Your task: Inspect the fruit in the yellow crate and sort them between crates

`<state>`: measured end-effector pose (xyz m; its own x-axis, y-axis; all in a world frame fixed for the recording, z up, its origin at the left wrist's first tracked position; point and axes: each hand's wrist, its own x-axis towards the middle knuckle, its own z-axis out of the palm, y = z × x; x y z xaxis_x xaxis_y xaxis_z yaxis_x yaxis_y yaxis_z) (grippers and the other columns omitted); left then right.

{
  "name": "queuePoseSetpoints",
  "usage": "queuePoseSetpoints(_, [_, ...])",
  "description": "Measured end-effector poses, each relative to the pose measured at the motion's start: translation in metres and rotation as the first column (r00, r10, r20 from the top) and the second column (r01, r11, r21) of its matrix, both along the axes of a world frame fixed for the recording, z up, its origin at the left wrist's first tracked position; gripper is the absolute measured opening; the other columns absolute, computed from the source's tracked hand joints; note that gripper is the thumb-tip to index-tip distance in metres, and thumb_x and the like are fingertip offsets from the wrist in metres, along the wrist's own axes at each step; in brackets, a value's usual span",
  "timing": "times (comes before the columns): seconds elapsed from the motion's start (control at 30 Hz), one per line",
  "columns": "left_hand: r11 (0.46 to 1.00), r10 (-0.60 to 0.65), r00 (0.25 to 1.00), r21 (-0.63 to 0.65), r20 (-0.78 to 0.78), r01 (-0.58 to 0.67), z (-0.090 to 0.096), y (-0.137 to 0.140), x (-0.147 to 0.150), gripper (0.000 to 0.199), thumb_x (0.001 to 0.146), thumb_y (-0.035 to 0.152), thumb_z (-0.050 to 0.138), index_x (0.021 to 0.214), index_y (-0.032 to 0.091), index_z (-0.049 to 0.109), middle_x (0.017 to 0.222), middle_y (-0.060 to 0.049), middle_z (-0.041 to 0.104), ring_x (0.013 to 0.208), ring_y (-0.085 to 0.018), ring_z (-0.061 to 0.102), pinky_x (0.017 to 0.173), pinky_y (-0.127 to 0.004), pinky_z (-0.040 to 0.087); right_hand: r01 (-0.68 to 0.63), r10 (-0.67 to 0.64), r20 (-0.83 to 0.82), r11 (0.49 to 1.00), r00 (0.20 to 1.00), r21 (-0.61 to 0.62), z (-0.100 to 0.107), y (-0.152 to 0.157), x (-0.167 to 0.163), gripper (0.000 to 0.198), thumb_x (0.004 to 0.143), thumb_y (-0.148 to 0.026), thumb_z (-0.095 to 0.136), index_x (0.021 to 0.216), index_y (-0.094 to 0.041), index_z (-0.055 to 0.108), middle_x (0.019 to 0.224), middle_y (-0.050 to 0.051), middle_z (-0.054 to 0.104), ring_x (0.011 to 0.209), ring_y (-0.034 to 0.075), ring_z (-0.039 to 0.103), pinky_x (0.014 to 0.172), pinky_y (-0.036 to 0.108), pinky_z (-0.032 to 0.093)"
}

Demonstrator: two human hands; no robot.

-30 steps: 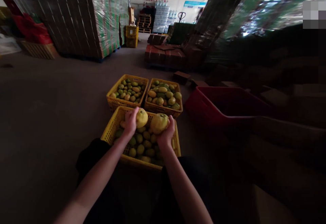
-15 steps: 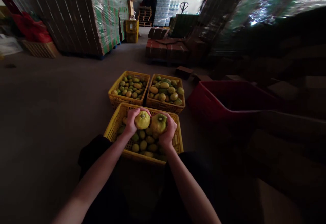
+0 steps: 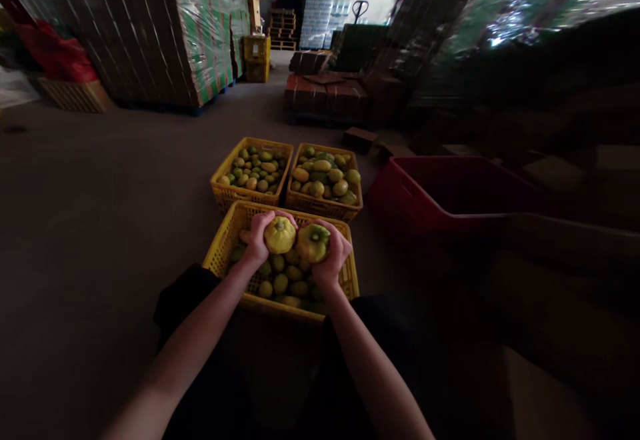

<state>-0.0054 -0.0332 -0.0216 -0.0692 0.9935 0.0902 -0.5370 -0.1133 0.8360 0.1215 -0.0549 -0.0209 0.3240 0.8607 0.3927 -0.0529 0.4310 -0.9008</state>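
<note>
Over the near yellow crate (image 3: 219, 248), my left hand (image 3: 259, 239) is closed around a yellow, ribbed papaya (image 3: 280, 235) whose stem end faces me. Beside it, my right hand (image 3: 335, 253) grips a greener papaya (image 3: 313, 243), also stem end up. The two fruits are close together, above several smaller green and yellow fruits (image 3: 281, 285) lying in the crate. My fingers are partly hidden behind the papayas.
Two more yellow crates, a left one (image 3: 227, 192) and a right one (image 3: 325, 210), hold fruit just beyond. A red bin (image 3: 413, 193) stands to the right. Wrapped pallet stacks (image 3: 210, 40) and flat cartons (image 3: 327, 97) are farther back.
The papaya in my right hand has turned slightly, and that hand has shifted a little to the right. My left hand keeps its hold. The view has moved slightly.
</note>
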Motion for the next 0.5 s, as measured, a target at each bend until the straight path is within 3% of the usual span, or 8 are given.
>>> queuePoseSetpoints(0.3, [0.997,0.005,0.996,0.077,-0.094,0.002,0.0024,-0.0001,-0.0010,0.035,0.074,0.047,0.052,0.059,0.019,0.067,0.070,-0.009,0.070,0.093,-0.029,0.067,0.078,-0.034,0.051,-0.049,0.047,-0.026,0.996,0.999,-0.073,0.0062,0.0016,0.0021,0.035,0.081,-0.047,0.048,0.070,-0.024,0.072,0.073,0.003,0.072,0.072,0.024,0.065,0.077,0.038,0.050])
queuePoseSetpoints(0.5, [1.000,0.000,0.999,0.002,-0.039,0.000,0.0042,-0.0014,-0.0014,0.030,0.073,0.042,0.052,0.056,0.020,0.062,0.075,-0.009,0.071,0.100,-0.029,0.066,0.086,-0.034,0.051,-0.040,0.037,-0.038,0.997,0.999,-0.069,0.0024,0.0045,0.0024,0.035,0.082,-0.048,0.051,0.069,-0.023,0.073,0.071,0.003,0.071,0.070,0.022,0.064,0.072,0.036,0.050])
